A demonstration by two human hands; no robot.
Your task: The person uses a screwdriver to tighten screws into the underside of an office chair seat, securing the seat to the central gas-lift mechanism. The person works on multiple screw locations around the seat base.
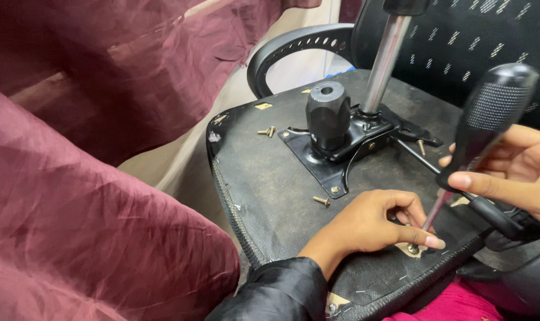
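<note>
In the head view, an office chair lies overturned, the black fabric-covered underside of its seat (270,178) facing up. At the near right edge of that underside a small brass-coloured screw (413,248) stands head-up in a pale patch of bare board.

The left hand (371,223) rests on the seat just left of the screw, its fingers curled and the tips of the thumb and forefinger pinched close about the screw's head, steadying it; whether they actually touch the head cannot be told. The right hand (513,172) is closed around a screwdriver with a thick black textured handle (490,113), gripping it low on the handle. The tool's long axis runs steeply down and to the left, from the handle at the upper right to the reddish metal shaft, whose tip meets the screw head. So the screw lies directly under the left fingertips, and below and to the left of the right hand, down the line of the shaft.

Further off, a black metal mounting plate (335,160) carries a black plastic knob (327,116) and a chrome gas cylinder (383,59). Loose brass screws (322,201) lie on the seat near the plate. A curved black plastic armrest (293,47) and maroon cloth (74,178) lie beyond.
</note>
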